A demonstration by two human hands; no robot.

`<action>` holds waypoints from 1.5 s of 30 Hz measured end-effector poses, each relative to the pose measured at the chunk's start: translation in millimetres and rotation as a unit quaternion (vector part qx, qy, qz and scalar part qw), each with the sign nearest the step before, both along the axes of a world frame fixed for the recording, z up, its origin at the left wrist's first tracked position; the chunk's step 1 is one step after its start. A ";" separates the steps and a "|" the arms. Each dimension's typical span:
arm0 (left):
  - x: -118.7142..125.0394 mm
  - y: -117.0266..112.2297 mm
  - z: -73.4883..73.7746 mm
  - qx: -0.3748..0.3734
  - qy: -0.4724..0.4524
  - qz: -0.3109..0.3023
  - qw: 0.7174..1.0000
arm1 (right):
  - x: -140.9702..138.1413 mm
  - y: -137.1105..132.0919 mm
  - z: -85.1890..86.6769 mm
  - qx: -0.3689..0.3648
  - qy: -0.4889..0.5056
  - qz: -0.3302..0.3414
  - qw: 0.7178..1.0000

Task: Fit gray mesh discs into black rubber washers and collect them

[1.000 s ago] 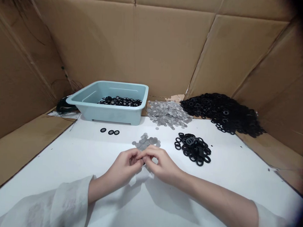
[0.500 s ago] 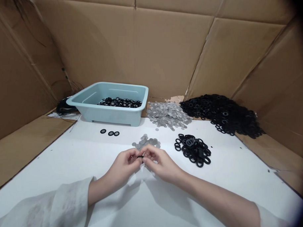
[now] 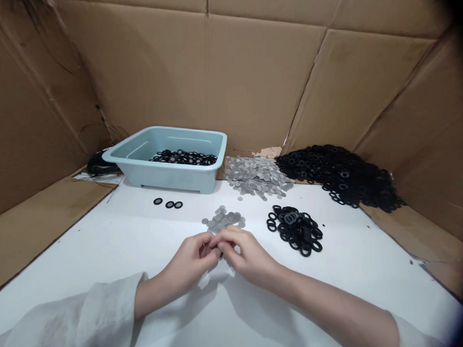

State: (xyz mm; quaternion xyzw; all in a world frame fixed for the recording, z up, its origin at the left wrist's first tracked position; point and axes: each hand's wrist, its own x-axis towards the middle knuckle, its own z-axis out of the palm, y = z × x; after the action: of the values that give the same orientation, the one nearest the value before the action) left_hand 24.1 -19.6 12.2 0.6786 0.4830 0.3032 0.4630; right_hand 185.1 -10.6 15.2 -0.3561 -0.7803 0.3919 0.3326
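Observation:
My left hand (image 3: 192,260) and my right hand (image 3: 244,252) meet fingertip to fingertip low over the white table (image 3: 138,241). Between the pinched fingers is a small black ring (image 3: 220,254), mostly hidden. Just beyond the fingers lies a small heap of grey mesh discs (image 3: 224,219). A small pile of black rubber rings (image 3: 296,227) sits to the right of it, a hand's width from my right hand.
A pale blue tub (image 3: 166,174) holding black rings stands at the back left, with three finished rings (image 3: 167,203) in front of it. Large heaps of grey discs (image 3: 256,175) and black rings (image 3: 341,173) lie at the back. Cardboard walls (image 3: 204,71) enclose the table.
Both hands stay pinched together and have dropped slightly toward me; the black ring seen between the fingers half a second ago is now mostly covered.

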 end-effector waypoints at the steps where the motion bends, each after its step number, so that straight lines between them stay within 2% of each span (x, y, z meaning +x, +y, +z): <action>1: 0.2 0.1 0.0 -0.004 -0.010 0.005 1.000 | 0.2 0.0 -0.4 -0.014 0.010 0.001 1.000; 4: 0.6 0.1 -0.3 -0.010 -0.031 0.016 0.999 | 0.3 -0.2 -1.6 -0.059 0.033 0.011 0.998; 9: 0.3 -0.2 -0.2 0.003 0.002 -0.005 1.000 | -0.6 -1.4 0.3 0.000 -0.007 -0.008 1.000; 13: 0.2 -1.4 -0.9 0.002 -0.015 0.011 1.000 | -1.1 -1.6 -0.6 -0.037 0.009 0.003 0.999; 19: -1.7 1.9 1.9 0.047 0.076 -0.032 0.995 | 1.4 -2.2 2.4 0.061 -0.058 0.008 0.996; 21: -12.2 12.1 9.4 0.057 0.079 0.010 0.995 | 11.7 3.8 11.2 0.075 -0.081 -0.036 0.993; 24: -44.7 36.8 24.4 0.089 0.097 0.159 0.979 | 39.5 20.1 28.9 0.096 -0.185 -0.140 0.968; 27: -88.7 63.9 34.9 0.117 0.210 0.279 0.930 | 70.9 37.2 41.7 0.087 -0.346 -0.187 0.915; 30: -125.8 84.6 34.2 0.104 0.318 0.316 0.888 | 91.8 48.2 43.2 0.050 -0.459 -0.177 0.869; 32: -140.3 94.0 28.6 0.099 0.354 0.304 0.879 | 97.2 51.7 40.5 0.022 -0.497 -0.162 0.852; 35: -145.9 102.6 19.4 0.105 0.368 0.263 0.885 | 95.9 53.0 37.3 0.000 -0.529 -0.148 0.836; 40: -133.2 105.1 16.6 0.094 0.356 0.196 0.909 | 87.1 51.0 39.3 -0.007 -0.548 -0.143 0.824; 45: -122.3 99.5 18.2 0.066 0.312 0.164 0.934 | 84.0 50.3 38.9 0.003 -0.554 -0.144 0.820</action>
State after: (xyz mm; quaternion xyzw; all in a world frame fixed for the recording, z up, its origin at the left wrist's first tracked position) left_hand -98.2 79.9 30.4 0.6794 0.6865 0.1796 0.1868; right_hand 269.1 39.7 54.0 -0.6204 -0.7742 0.0734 -0.1021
